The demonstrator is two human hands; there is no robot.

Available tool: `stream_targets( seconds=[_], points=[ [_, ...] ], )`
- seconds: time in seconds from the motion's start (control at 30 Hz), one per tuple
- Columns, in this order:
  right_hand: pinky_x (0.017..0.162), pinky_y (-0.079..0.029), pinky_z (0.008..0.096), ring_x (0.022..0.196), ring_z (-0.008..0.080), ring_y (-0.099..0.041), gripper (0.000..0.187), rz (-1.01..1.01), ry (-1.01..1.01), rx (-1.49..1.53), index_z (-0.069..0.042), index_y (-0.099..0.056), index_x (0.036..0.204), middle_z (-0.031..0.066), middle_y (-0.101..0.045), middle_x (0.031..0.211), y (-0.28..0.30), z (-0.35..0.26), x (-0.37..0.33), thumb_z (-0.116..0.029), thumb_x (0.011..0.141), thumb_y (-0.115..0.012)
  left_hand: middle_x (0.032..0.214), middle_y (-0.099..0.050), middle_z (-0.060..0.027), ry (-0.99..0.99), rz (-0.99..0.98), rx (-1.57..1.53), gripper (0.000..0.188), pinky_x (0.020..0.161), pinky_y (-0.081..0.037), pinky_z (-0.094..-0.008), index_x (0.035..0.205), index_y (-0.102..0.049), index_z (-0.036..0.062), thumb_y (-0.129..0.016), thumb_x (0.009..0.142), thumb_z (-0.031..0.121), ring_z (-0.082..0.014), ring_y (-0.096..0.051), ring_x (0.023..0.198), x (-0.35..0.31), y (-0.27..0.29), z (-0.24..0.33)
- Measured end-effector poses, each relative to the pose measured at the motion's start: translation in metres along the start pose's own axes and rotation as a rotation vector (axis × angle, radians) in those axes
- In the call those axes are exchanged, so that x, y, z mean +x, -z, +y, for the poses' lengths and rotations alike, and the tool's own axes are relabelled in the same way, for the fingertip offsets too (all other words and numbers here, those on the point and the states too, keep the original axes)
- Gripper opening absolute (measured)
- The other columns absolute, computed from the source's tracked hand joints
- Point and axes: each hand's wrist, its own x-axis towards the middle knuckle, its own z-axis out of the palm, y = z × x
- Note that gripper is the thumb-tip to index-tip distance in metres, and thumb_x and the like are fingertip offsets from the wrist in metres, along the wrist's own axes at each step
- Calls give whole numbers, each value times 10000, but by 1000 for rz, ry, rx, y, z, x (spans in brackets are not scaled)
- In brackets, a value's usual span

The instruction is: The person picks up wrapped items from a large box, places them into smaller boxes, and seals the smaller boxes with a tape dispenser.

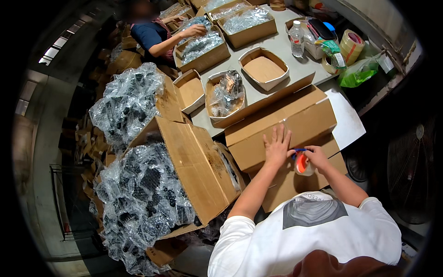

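Note:
A brown cardboard box (307,113) lies right in front of me, one long flap raised along its far side. My left hand (276,147) presses flat on its near part, fingers spread. A tape dispenser (302,165) with a blue frame and an orange hub is gripped in my right hand (316,157), close beside my left thumb. It sits just over the near edge of the box, above another sheet or flap of brown cardboard (281,191). Part of the dispenser's frame is hidden by my right fingers.
To the left, large open boxes spill bubble-wrapped dark items (143,184). Shallow cardboard trays (265,69) stand on the table beyond. At the back right are a water bottle (297,39) and tape rolls (351,46). Another person (154,39) reaches into a box at back left.

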Motion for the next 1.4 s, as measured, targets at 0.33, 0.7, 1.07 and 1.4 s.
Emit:
stream_targets(
  seconds=[0.33,0.7,1.07,1.4],
  points=[
    [781,-474,374,1012,298,-547,337,169,827,-1100,-32,-603,1079,122,-516,1202,-13,-89,7,-176,777,-576,1525,-171,-79,263,85,430,696,999,-12,-689,1441,-261,111,-497,845,381,-242,-86,1421,1,-67,46],
    [907,-385,456,1084,348,-474,446,-218,1196,-1036,-50,-516,1186,178,-518,1186,-61,-99,102,-84,755,-625,1341,-218,-249,1100,780,-713,807,1013,-292,-448,1306,-281,-47,-744,753,315,-365,-285,1226,-129,-107,64],
    [758,-508,368,856,316,-649,483,-641,901,-993,21,-609,1084,192,-666,930,-166,-163,189,-368,800,-641,877,-652,-97,1264,1045,-1487,436,754,-461,-322,962,-608,-68,-565,912,364,-200,-602,822,-55,-96,18],
    [885,-451,354,1044,282,-571,646,-1270,621,-1137,-41,-567,1199,171,-602,1127,-210,-149,179,-491,751,-680,1101,-589,-136,1359,1142,-1668,504,874,-432,-321,1110,-543,-75,-540,919,391,-198,-544,999,-121,-87,68]
  ],
)
